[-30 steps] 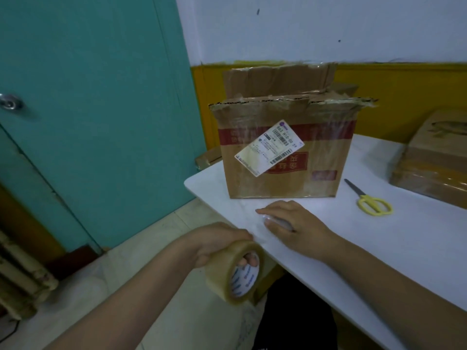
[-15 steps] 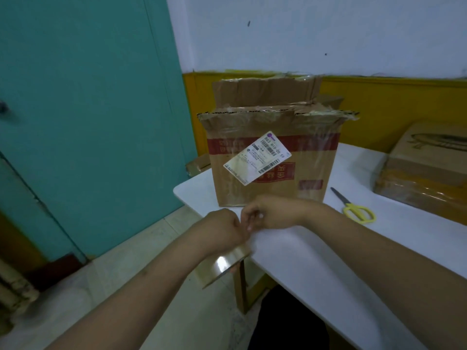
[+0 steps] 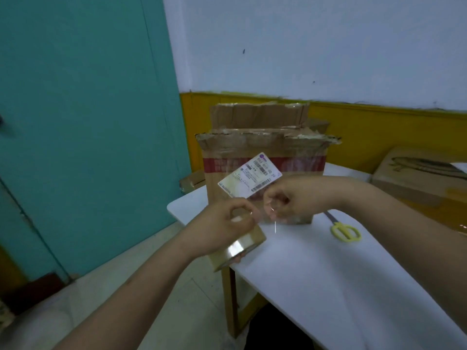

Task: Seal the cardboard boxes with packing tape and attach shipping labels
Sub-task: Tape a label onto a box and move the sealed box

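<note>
left hand point(image 3: 222, 228) grips the tape roll point(image 3: 240, 246); right hand point(image 3: 288, 200) pinches its free end, box point(image 3: 262, 157) just beyond.

Box on the table, hands in front of it.
The box point(image 3: 265, 157) stands on the table point(image 3: 328, 274); scissors point(image 3: 345, 229) lie to its right, a second box point(image 3: 419, 178) further right, and the tape roll point(image 3: 240, 248) sits before it at the table's edge.

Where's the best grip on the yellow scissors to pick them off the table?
Probably the yellow handle loops, taken from above on the near side. The scissors lie flat on the white table, handles toward the person, with the thin closed blades running away toward the cardboard box. The loops are the bulkiest part; the blades sit too flush to pinch easily. The right hand is closest.
</note>
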Demonstrator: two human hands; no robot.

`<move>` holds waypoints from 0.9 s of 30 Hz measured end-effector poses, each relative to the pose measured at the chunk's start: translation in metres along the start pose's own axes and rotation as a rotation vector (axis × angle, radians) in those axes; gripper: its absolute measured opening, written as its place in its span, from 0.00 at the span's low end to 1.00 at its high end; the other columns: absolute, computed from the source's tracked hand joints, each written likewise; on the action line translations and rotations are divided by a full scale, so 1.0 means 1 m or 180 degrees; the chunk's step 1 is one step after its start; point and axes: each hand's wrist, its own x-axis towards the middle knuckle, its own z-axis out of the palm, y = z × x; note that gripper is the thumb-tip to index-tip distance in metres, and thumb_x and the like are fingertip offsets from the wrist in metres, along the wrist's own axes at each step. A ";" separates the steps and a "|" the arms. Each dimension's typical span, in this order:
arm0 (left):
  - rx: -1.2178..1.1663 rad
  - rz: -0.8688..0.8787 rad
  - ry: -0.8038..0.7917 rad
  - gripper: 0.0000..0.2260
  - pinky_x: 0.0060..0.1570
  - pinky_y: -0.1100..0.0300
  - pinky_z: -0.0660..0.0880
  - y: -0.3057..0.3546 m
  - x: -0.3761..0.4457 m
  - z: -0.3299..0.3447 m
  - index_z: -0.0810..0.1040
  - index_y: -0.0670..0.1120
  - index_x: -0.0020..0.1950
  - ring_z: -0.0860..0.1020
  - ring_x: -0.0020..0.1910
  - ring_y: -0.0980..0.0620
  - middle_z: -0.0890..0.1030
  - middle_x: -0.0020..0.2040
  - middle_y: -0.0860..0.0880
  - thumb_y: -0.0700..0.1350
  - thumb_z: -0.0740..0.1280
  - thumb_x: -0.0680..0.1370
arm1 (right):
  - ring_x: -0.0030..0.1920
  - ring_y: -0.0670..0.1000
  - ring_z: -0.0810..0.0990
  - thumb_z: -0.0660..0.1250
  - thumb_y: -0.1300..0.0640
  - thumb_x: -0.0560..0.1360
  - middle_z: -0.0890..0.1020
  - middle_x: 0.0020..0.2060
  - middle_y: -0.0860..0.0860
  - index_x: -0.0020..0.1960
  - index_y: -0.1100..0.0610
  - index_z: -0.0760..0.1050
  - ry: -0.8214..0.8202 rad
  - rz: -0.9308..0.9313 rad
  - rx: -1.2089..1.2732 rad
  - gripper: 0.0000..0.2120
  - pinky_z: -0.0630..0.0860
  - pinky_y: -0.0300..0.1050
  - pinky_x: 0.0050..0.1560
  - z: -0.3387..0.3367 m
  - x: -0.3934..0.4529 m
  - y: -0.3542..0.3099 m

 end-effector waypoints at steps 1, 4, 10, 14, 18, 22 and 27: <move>-0.0187 0.0067 0.0017 0.04 0.43 0.62 0.81 0.004 0.000 0.005 0.82 0.59 0.51 0.83 0.46 0.53 0.83 0.52 0.58 0.50 0.68 0.80 | 0.41 0.42 0.75 0.69 0.51 0.76 0.78 0.41 0.41 0.45 0.44 0.77 -0.0053 0.0119 -0.0106 0.03 0.69 0.36 0.38 -0.006 -0.008 -0.002; -0.0715 0.0165 0.0034 0.03 0.31 0.65 0.79 0.018 -0.002 0.021 0.82 0.53 0.53 0.84 0.37 0.51 0.82 0.53 0.53 0.46 0.68 0.81 | 0.39 0.43 0.76 0.73 0.48 0.73 0.80 0.38 0.43 0.44 0.49 0.80 0.0022 0.0564 -0.0445 0.05 0.69 0.38 0.37 -0.023 -0.029 -0.008; -0.1430 0.0407 0.0350 0.03 0.28 0.50 0.81 0.044 -0.004 0.039 0.81 0.52 0.52 0.82 0.28 0.42 0.83 0.47 0.52 0.45 0.69 0.80 | 0.42 0.45 0.79 0.76 0.43 0.69 0.82 0.37 0.44 0.40 0.49 0.81 0.0673 0.1054 -0.0867 0.10 0.76 0.46 0.40 -0.062 -0.068 -0.018; -0.1782 0.0491 0.0564 0.03 0.29 0.48 0.81 0.052 -0.003 0.044 0.81 0.54 0.52 0.82 0.30 0.40 0.83 0.45 0.48 0.46 0.69 0.80 | 0.38 0.39 0.82 0.75 0.54 0.73 0.84 0.34 0.43 0.42 0.49 0.83 0.0937 0.0773 -0.0211 0.02 0.78 0.41 0.42 -0.078 -0.088 -0.023; -0.1862 0.0465 0.0740 0.04 0.32 0.51 0.82 0.064 -0.005 0.040 0.80 0.55 0.54 0.84 0.32 0.43 0.83 0.48 0.44 0.49 0.68 0.80 | 0.34 0.38 0.82 0.74 0.55 0.74 0.83 0.31 0.41 0.46 0.48 0.83 0.1569 0.0446 0.0127 0.03 0.74 0.33 0.37 -0.084 -0.092 -0.027; -0.0321 0.0624 0.0855 0.20 0.46 0.59 0.80 0.057 0.002 0.015 0.82 0.59 0.57 0.83 0.45 0.56 0.84 0.48 0.57 0.68 0.57 0.78 | 0.38 0.33 0.76 0.72 0.55 0.75 0.80 0.35 0.37 0.45 0.49 0.84 0.1900 0.0116 -0.0637 0.02 0.68 0.26 0.38 -0.092 -0.092 -0.044; 0.1433 0.1446 0.2708 0.14 0.32 0.61 0.73 0.082 0.026 -0.050 0.83 0.56 0.50 0.81 0.35 0.57 0.83 0.37 0.58 0.61 0.62 0.80 | 0.43 0.40 0.73 0.68 0.53 0.76 0.82 0.43 0.42 0.51 0.45 0.83 0.1872 0.0012 -0.1134 0.06 0.74 0.41 0.45 -0.101 -0.095 -0.060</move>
